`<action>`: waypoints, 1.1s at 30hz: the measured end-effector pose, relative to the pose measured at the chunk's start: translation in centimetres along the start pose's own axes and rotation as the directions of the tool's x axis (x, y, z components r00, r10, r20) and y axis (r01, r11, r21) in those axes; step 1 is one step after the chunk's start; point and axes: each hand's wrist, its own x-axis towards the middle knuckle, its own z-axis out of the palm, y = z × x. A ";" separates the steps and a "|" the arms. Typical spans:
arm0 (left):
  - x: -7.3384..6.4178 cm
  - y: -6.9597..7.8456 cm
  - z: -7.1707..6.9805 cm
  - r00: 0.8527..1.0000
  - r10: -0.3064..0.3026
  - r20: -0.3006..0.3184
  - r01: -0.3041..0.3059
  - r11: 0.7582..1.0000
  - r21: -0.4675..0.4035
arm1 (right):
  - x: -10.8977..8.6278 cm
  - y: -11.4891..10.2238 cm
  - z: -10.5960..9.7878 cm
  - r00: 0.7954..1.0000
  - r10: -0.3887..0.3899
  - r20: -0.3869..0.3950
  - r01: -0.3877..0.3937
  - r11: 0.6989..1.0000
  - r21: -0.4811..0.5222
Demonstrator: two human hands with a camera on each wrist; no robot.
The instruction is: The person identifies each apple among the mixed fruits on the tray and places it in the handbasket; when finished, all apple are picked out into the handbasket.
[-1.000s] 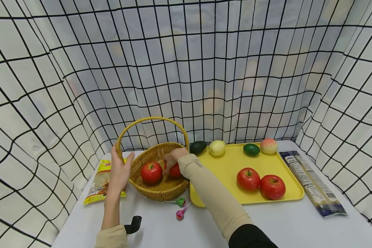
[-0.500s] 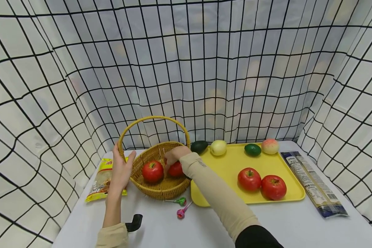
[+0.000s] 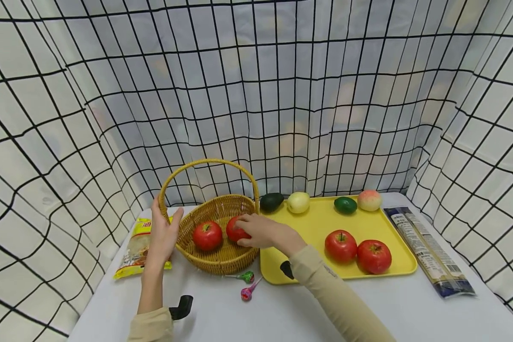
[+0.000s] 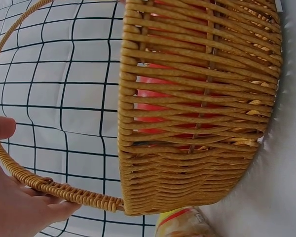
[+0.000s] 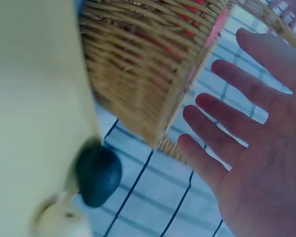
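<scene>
A wicker basket (image 3: 215, 263) with a tall arched handle (image 3: 209, 161) stands at the left of the table. Two red apples lie inside: a left apple (image 3: 207, 236) and a right apple (image 3: 234, 230), the latter partly behind my right hand (image 3: 267, 232). That hand hovers over the basket's right rim; the right wrist view shows its fingers spread, holding nothing. My left hand (image 3: 163, 235) is at the handle's left base. In the left wrist view, the fingers (image 4: 56, 211) lie fairly straight behind the handle, with the thumb (image 4: 1, 128) apart from it.
Right of the basket, a yellow tray (image 3: 308, 237) bears two apples (image 3: 341, 246), a small green fruit (image 3: 345, 205), a peach (image 3: 369, 200) and a pale fruit (image 3: 298, 203). Around lie an avocado (image 3: 271, 202), two lollipops (image 3: 247, 293), a yellow snack bag (image 3: 134, 251) and a long packet (image 3: 429, 251).
My right hand has let go of the right apple and drawn back up and right to the basket's rim. The left hand stays at the handle.
</scene>
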 end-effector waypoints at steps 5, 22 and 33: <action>-0.3 -0.1 0.2 1.000 -0.006 0.008 0.006 1.000 -0.009 | -5.0 3.5 1.4 0.989 0.025 -0.143 0.009 0.972 0.235; -0.2 0.2 -0.2 1.000 0.015 -0.006 -0.015 1.000 0.005 | -12.4 13.8 3.6 0.907 0.413 -0.086 -0.381 0.889 0.253; -0.1 0.4 0.0 1.000 0.027 -0.005 -0.027 1.000 -0.008 | -12.9 13.8 3.2 0.888 0.460 0.010 -0.450 0.864 0.224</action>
